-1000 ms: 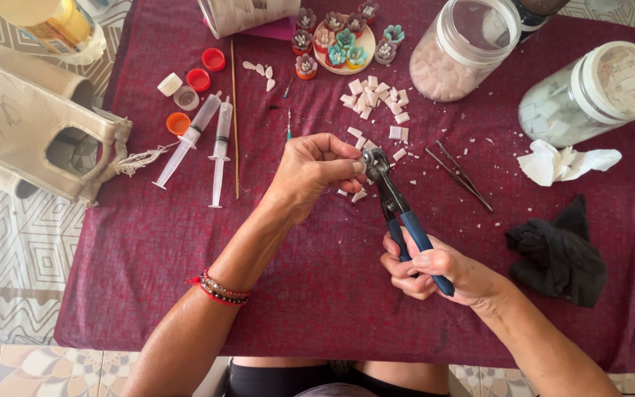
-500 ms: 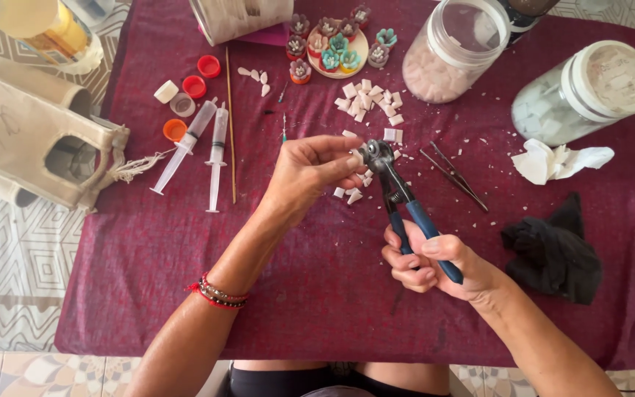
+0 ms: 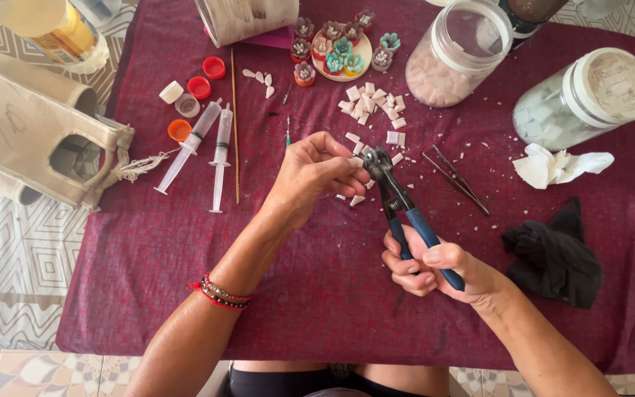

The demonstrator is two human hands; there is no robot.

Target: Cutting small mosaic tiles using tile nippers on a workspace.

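Note:
My right hand grips the blue handles of a pair of nippers, whose dark jaws point up toward my left hand. My left hand pinches a small white tile piece at the jaws, fingers curled together. Several white tile pieces lie scattered on the maroon cloth just beyond the two hands. More small white chips lie under the jaws.
Two syringes, a thin wooden stick and coloured bottle caps lie at the left. A plate of small flower shapes, two clear jars, tweezers, crumpled tissue and a black cloth lie around.
Both hands and the nippers have stayed in nearly the same place; my left fingers have closed in a little at the jaws.

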